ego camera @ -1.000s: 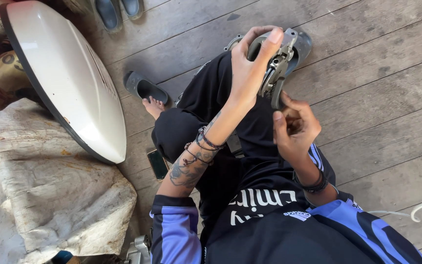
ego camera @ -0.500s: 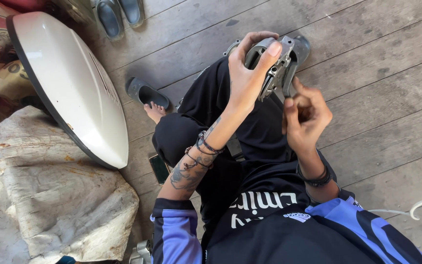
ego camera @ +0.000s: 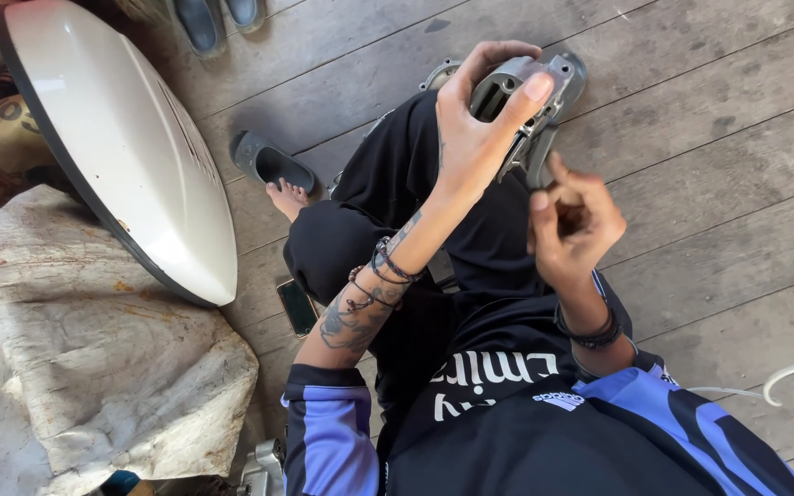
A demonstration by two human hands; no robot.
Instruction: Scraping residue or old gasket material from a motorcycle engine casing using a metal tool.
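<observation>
we see our left hand [ego camera: 478,129] gripping a grey metal casting [ego camera: 518,92] above our lap. right hand [ego camera: 570,219] curled just below it, fingertips pinched. white curved panel [ego camera: 121,147], sandal [ego camera: 276,165], phone [ego camera: 297,307] on plank floor [ego camera: 719,184].

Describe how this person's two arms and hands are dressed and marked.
Both hands are bare. The left forearm carries a dark tattoo and several thin dark cord bracelets at the wrist. The right wrist wears a stack of dark bands. The sleeves are short, blue-violet with black trim, seen on the left sleeve; they belong to a black and blue sports shirt.
</observation>
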